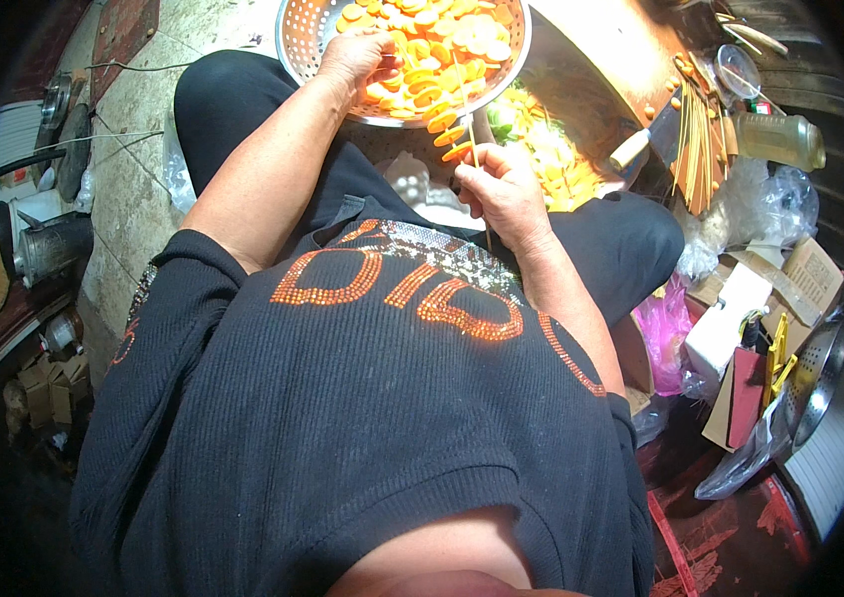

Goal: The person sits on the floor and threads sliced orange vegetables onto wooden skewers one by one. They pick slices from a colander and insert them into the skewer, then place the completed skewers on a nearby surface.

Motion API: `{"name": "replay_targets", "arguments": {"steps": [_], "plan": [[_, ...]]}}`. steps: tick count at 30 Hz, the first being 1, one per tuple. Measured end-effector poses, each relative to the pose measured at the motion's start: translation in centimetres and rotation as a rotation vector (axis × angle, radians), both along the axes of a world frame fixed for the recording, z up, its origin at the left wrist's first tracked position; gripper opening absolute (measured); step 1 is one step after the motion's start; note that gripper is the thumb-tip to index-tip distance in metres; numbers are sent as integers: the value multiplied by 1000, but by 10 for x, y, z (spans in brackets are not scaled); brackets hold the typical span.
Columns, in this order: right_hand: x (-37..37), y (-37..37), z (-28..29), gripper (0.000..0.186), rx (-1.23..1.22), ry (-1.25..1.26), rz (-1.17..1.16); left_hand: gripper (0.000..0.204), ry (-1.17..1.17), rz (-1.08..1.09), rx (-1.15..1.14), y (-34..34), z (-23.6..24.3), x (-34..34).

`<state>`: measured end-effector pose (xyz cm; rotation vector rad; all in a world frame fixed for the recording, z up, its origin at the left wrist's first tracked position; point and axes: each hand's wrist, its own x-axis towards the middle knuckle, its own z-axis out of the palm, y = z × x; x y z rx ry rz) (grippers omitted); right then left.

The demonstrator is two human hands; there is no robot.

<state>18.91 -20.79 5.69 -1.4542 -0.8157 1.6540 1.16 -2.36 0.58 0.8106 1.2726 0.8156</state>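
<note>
A metal colander (292, 45) full of orange carrot slices (462, 40) rests at the top, over my lap. My left hand (354, 62) reaches over its left side among the slices, with the fingers curled in; what they pinch, if anything, is hidden. In my right hand (504, 189), just below the colander's rim, a thin wooden skewer (468, 109) is gripped between thumb and fingers. Several carrot slices (449, 136) are threaded on the skewer in a slanting row, leading up toward the heap.
Green and yellow-orange cut vegetables (546, 149) lie right of the colander. Farther right are a knife with a wooden handle (631, 149), loose skewers (698, 149) and a clear jar (780, 140). Bags, cardboard boxes (812, 274) and another colander (820, 373) crowd the right side.
</note>
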Motion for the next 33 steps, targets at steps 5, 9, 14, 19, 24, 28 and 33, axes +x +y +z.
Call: {"name": "replay_targets", "arguments": {"steps": [5,9,14,19,24,28,33], "plan": [[2,0,-2,11,-1,-23,37,23,53,-49,-4,-2,-5,0],[2,1,-2,10,-12,-33,38,17,106,-105,9,-6,-10,3],[1,0,-3,11,-25,-58,55,19,148,-174,-15,-7,-10,6],[1,0,-1,11,-30,-63,54,13,112,-104,13,-7,-14,6],[1,1,-1,9,-36,-4,10,13,99,-92,14,-7,-13,6],[0,1,-2,8,-38,28,-29,14,101,-117,6,-7,-11,6],[1,2,-1,8,-44,27,-6,14,105,-135,13,-6,-11,5]]}}
